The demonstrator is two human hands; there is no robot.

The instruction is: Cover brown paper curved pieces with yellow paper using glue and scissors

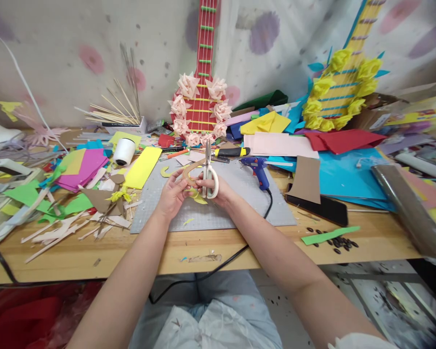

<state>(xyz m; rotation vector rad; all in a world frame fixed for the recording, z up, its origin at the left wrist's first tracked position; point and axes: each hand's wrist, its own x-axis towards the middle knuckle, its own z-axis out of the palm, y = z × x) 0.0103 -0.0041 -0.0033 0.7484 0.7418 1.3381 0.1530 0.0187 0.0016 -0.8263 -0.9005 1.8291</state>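
My left hand (pixel 172 195) pinches a curved brown cardboard piece (pixel 189 172) above the grey cutting mat (pixel 218 218). In my right hand (pixel 220 189) is a pair of white-handled scissors (pixel 210 179), its blades pointing away from me and looking nearly closed. The fingertips of both hands come close together at the cardboard piece. Just beneath them lie yellow-green paper scraps (pixel 199 198), partly hidden by my fingers. Another curved yellow-green piece (pixel 164 171) rests on the mat to the left.
A blue glue gun (pixel 257 170) lies on the mat's right, its black cord crossing the table edge. Behind stands a red paper guitar (pixel 204 104) with pink flowers. A utility knife (pixel 232 152), a phone (pixel 321 208), small black beads (pixel 343 242) and coloured sheets lie around.
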